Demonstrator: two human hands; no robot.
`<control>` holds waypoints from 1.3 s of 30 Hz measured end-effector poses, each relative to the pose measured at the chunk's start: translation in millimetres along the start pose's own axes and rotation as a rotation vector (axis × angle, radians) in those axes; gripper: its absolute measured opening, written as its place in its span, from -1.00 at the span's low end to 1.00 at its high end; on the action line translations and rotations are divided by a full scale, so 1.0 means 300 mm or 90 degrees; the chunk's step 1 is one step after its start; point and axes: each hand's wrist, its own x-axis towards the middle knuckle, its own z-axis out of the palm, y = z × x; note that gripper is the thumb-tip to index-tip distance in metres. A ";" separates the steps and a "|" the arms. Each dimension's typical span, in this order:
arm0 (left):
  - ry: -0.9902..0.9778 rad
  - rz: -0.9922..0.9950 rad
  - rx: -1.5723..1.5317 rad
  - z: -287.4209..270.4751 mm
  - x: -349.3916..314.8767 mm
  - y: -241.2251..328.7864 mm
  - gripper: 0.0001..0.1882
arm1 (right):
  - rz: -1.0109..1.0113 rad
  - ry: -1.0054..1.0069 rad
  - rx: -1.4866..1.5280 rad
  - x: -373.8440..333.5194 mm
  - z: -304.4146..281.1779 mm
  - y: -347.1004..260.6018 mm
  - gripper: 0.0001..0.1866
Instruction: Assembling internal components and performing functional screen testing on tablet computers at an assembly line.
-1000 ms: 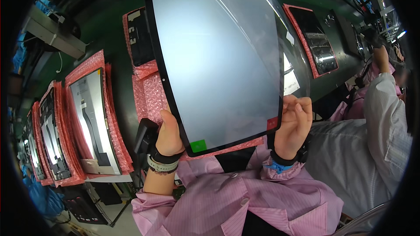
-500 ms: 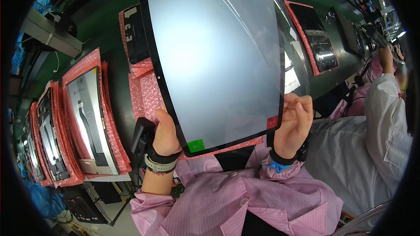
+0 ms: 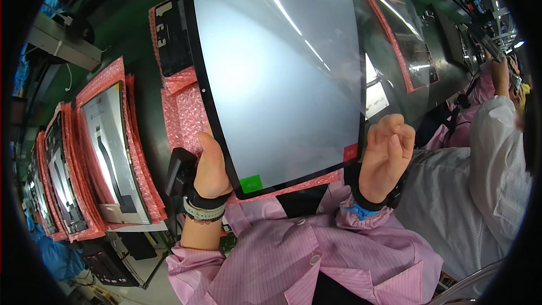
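Note:
A large tablet screen is tilted up in front of me, lit pale white, with a green block and a red block in its lower corners. My left hand grips its lower left edge, thumb at the rim and the other fingers hidden behind. Just off the lower right edge, my right hand is closed, fingers curled in a pinch. They hold the corner of a clear film, which stands away from the screen's right side and catches bright reflections.
Several screen panels lean in pink bubble wrap at the left. Behind the tablet, the green table holds a wrapped black part and pink bubble wrap. A dark panel lies on the right. A grey-sleeved person is close at the right.
My right hand has moved slightly right, away from the tablet's edge, drawing the clear film farther off the screen. My left hand still holds the tablet.

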 end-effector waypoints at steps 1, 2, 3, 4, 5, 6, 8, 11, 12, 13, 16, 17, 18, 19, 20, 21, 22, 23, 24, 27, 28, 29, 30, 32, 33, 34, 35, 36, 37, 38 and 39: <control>0.001 -0.003 -0.003 0.001 0.002 0.000 -0.22 | 0.003 -0.018 0.016 -0.002 -0.002 -0.001 -0.89; 0.001 0.001 -0.003 0.003 0.003 0.001 -0.22 | 0.005 -0.037 0.031 -0.004 -0.005 -0.003 -0.89; 0.001 0.004 -0.003 0.007 0.005 0.002 -0.22 | 0.008 -0.047 0.047 -0.007 -0.007 -0.005 -0.88; 0.001 0.008 -0.003 0.011 0.007 0.003 -0.21 | 0.008 -0.059 0.036 -0.011 -0.008 -0.007 -0.87; 0.025 0.002 0.000 0.016 0.002 0.005 -0.21 | 0.011 -0.062 0.026 -0.014 -0.009 -0.009 -0.86; 0.047 -0.003 -0.009 0.023 -0.004 0.006 -0.21 | 0.010 -0.081 0.044 -0.017 -0.009 -0.010 -0.85; 0.018 -0.005 -0.061 0.024 -0.002 0.011 -0.21 | 0.011 -0.089 0.017 -0.016 -0.008 -0.011 -0.84; 0.059 0.016 0.023 0.025 -0.003 0.006 -0.22 | 0.008 -0.089 -0.034 -0.010 -0.004 -0.016 -0.80; 0.053 0.014 0.044 0.022 -0.003 0.004 -0.22 | 0.012 -0.078 -0.055 -0.009 -0.002 -0.020 -0.79; 0.048 0.013 0.045 0.019 -0.003 0.002 -0.22 | 0.027 -0.078 -0.046 -0.008 -0.001 -0.025 -0.77; -0.005 0.015 0.056 0.004 -0.002 0.007 -0.21 | 0.056 -0.089 -0.018 -0.002 -0.003 -0.033 -0.69; -0.019 0.005 0.034 0.003 -0.003 0.008 -0.21 | 0.046 -0.111 -0.018 0.003 -0.005 -0.033 -0.67; -0.015 0.005 0.068 0.001 -0.003 0.009 -0.20 | 0.034 -0.125 -0.017 0.006 -0.008 -0.032 -0.65; 0.000 -0.007 0.075 0.002 -0.006 0.009 -0.19 | 0.038 -0.133 -0.010 0.008 -0.010 -0.030 -0.64; 0.014 -0.013 0.081 0.002 -0.007 0.008 -0.17 | 0.040 -0.133 -0.002 0.008 -0.011 -0.029 -0.63; 0.027 -0.019 0.087 0.004 -0.008 0.005 -0.16 | 0.043 -0.136 0.006 0.008 -0.012 -0.029 -0.62; 0.039 -0.018 0.092 0.005 -0.009 0.002 -0.15 | 0.052 -0.134 0.008 0.009 -0.013 -0.028 -0.64; 0.050 -0.015 0.086 0.006 -0.010 -0.002 -0.15 | 0.063 -0.134 0.010 0.007 -0.012 -0.029 -0.65; 0.061 -0.011 0.080 0.006 -0.011 -0.006 -0.14 | 0.071 -0.132 0.017 0.007 -0.010 -0.030 -0.67; 0.069 -0.004 0.043 0.003 -0.011 -0.019 -0.15 | 0.071 -0.108 -0.057 0.001 0.005 -0.038 -0.79; 0.057 -0.011 0.042 -0.001 -0.011 -0.018 -0.15 | 0.084 -0.090 -0.062 -0.003 0.012 -0.044 -0.83; 0.049 -0.009 0.056 -0.004 -0.012 -0.018 -0.16 | 0.095 -0.073 -0.057 -0.008 0.020 -0.052 -0.86; 0.057 -0.005 0.077 -0.003 -0.012 -0.022 -0.16 | 0.105 -0.056 -0.051 -0.009 0.028 -0.055 -0.88; 0.079 0.024 0.140 0.001 -0.010 -0.028 -0.18 | -0.005 -0.141 -0.132 0.004 0.043 -0.051 -0.87; 0.073 0.020 0.144 0.003 -0.009 -0.028 -0.18 | -0.061 -0.184 -0.172 0.012 0.051 -0.050 -0.86; 0.066 0.019 0.140 0.004 -0.008 -0.027 -0.18 | -0.100 -0.234 -0.230 0.021 0.057 -0.062 -0.77; 0.063 0.021 0.143 0.006 -0.006 -0.026 -0.18 | -0.134 -0.283 -0.283 0.027 0.066 -0.071 -0.74; 0.062 0.025 0.153 0.008 -0.006 -0.024 -0.18 | -0.178 -0.331 -0.322 0.031 0.077 -0.080 -0.70; 0.066 0.032 0.170 0.010 -0.007 -0.022 -0.19 | -0.221 -0.380 -0.361 0.034 0.090 -0.087 -0.67; 0.076 0.044 0.187 0.012 -0.007 -0.020 -0.19 | -0.260 -0.402 -0.366 0.034 0.106 -0.088 -0.68; 0.069 0.039 0.183 0.013 -0.007 -0.019 -0.19 | -0.299 -0.424 -0.370 0.032 0.122 -0.086 -0.68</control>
